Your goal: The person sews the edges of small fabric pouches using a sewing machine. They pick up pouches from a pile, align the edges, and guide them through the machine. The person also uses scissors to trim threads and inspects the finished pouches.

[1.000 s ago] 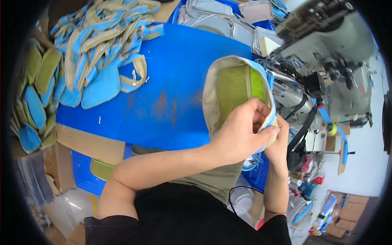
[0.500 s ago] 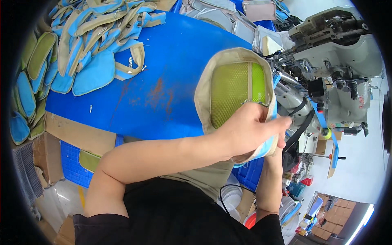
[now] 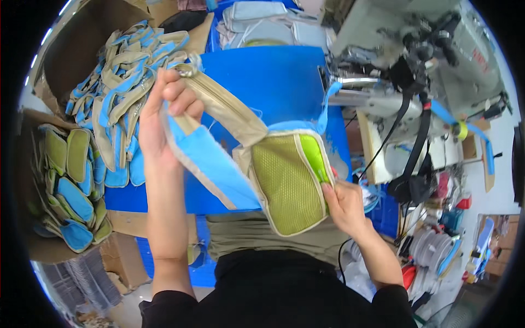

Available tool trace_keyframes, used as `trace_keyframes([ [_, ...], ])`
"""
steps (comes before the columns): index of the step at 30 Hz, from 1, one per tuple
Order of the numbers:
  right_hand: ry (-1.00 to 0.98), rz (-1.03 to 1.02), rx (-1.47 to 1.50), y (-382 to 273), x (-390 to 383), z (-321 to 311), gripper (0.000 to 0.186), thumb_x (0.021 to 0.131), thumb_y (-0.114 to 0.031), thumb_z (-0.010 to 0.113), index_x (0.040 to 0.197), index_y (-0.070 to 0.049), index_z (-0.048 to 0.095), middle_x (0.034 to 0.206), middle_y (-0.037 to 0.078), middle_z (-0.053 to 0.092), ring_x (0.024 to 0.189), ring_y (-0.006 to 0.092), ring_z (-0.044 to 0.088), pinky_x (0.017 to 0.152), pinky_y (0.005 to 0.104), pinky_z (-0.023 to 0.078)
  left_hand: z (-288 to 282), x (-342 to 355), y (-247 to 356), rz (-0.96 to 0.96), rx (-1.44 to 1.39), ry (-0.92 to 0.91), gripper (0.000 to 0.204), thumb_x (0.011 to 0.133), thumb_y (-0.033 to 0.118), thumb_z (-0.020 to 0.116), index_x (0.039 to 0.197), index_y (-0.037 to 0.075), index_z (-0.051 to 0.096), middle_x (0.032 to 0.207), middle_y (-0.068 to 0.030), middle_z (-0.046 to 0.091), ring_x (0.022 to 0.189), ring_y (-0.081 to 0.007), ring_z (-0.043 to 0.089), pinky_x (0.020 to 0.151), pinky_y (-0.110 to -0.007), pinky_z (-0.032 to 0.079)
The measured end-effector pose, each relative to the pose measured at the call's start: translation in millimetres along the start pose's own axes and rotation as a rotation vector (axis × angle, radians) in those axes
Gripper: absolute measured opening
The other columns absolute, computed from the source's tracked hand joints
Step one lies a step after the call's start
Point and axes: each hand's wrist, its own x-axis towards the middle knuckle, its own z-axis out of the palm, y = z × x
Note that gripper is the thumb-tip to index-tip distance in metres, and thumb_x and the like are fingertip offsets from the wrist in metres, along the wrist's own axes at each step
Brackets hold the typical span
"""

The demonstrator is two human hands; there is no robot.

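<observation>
In front of me hangs a half-sewn fabric pouch. Its rounded green mesh panel has beige binding and a brighter green strip on one side. My left hand, raised at the left, is closed around the far end of the beige and blue zippered band, which runs out from the panel in a stretched loop. At the panel's right edge, my right hand pinches the binding between thumb and fingers. A blue ribbon tab stands up from the panel's far corner, close to the sewing machine.
The blue table lies beneath the pouch. A sewing machine stands at the right, with blue ribbon and a black cable. Beige and blue bands are heaped at the far left. A cardboard box holds green and blue panels.
The pouch has come away from beside the machine toward me and been spread out. My left hand has swung left with the band, while my right hand now shows at the panel's right edge.
</observation>
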Motion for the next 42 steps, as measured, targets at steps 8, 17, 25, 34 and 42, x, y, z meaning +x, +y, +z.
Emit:
trace_keyframes([
  [8, 0.058, -0.059, 0.309, -33.3, 48.4, 0.1, 0.040, 0.082, -0.023, 0.084, 0.111, -0.001, 0.068, 0.089, 0.015, 0.070, 0.080, 0.0271, 0.071, 0.074, 0.0376, 0.053, -6.1, -76.9, -33.0, -0.614, 0.661, -0.395, 0.049, 0.112, 0.038, 0.043, 0.121, -0.006, 0.062, 0.081, -0.0151, 0.072, 0.067, -0.0217, 0.067, 0.061, -0.032, 0.052],
  [17, -0.106, -0.224, 0.311, -44.6, 66.9, 26.6, 0.016, 0.086, -0.016, 0.078, 0.091, -0.005, 0.068, 0.080, 0.013, 0.065, 0.071, 0.0310, 0.066, 0.063, 0.0403, 0.050, -49.1, -107.1, -99.5, -0.626, 1.198, -0.916, 0.073, 0.090, 0.039, 0.079, 0.146, 0.001, 0.051, 0.146, -0.0154, 0.055, 0.135, -0.0278, 0.054, 0.113, -0.037, 0.042],
  [25, -0.050, -0.445, -0.105, -52.2, 52.4, -1.9, 0.014, 0.086, -0.018, 0.077, 0.083, -0.008, 0.067, 0.071, 0.008, 0.053, 0.062, 0.0303, 0.060, 0.056, 0.0417, 0.046, -52.0, -105.1, -99.9, -0.677, 0.628, -0.071, 0.039, 0.099, 0.014, 0.057, 0.134, -0.002, 0.057, 0.115, -0.0127, 0.071, 0.110, -0.0196, 0.067, 0.100, -0.037, 0.052],
  [34, -0.349, -0.365, -0.379, -91.3, 63.9, -48.0, 0.017, 0.079, -0.019, 0.078, 0.082, -0.003, 0.072, 0.081, 0.010, 0.067, 0.070, 0.0312, 0.070, 0.060, 0.0409, 0.055, -17.8, -97.1, -86.1, -0.958, 0.704, -0.432, 0.052, 0.112, 0.046, 0.041, 0.113, 0.000, 0.065, 0.071, -0.0077, 0.064, 0.051, -0.0082, 0.041, 0.047, -0.023, 0.032],
  [42, -0.238, -0.645, -0.293, -63.2, 37.5, -60.7, 0.020, 0.076, -0.019, 0.077, 0.069, -0.007, 0.061, 0.067, 0.006, 0.058, 0.055, 0.0278, 0.063, 0.051, 0.0410, 0.051, 37.0, -116.3, -8.5, -0.870, 0.972, -0.260, 0.059, 0.112, 0.051, 0.034, 0.070, 0.012, 0.049, 0.055, -0.0042, 0.051, 0.048, -0.0141, 0.049, 0.047, -0.031, 0.039],
])
